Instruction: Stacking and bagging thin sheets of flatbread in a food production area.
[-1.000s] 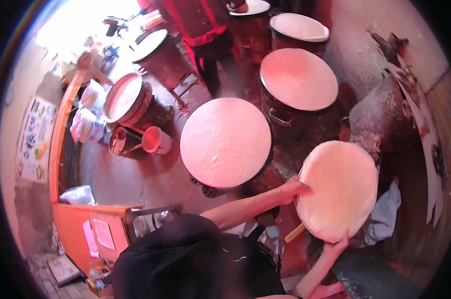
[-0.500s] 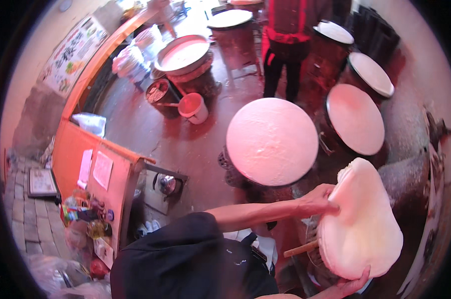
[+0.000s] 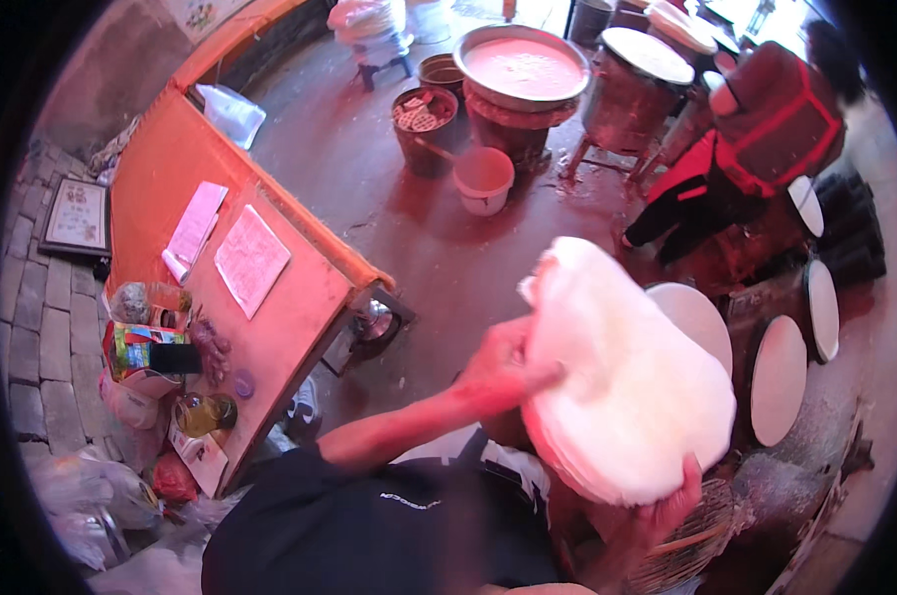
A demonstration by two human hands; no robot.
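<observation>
A thick stack of thin, pale round flatbreads (image 3: 632,372) is held up in front of me, tilted, its layered edge showing along the lower left. My left hand (image 3: 500,369) grips its left edge, thumb pressed on the top sheet. My right hand (image 3: 672,501) holds the lower right edge from below, fingers curled over the rim. Beneath the right hand is a round woven wicker tray (image 3: 691,540) with a stick across it. Behind the stack, a round pale griddle (image 3: 691,317) is partly hidden.
At left stands an orange-sided table (image 3: 305,268) with papers, a jar and bags. Ahead are a wide basin of batter (image 3: 525,64), a white bucket (image 3: 483,180) and a drum-shaped stove (image 3: 637,89). Several round griddles line the right. A person in dark clothes (image 3: 766,129) bends at the far right.
My view has swung to the right-hand side's opposite, leftward, so the table looks nearer. Both hands have carried the flatbread stack left, off the wicker tray. The other person now bends over.
</observation>
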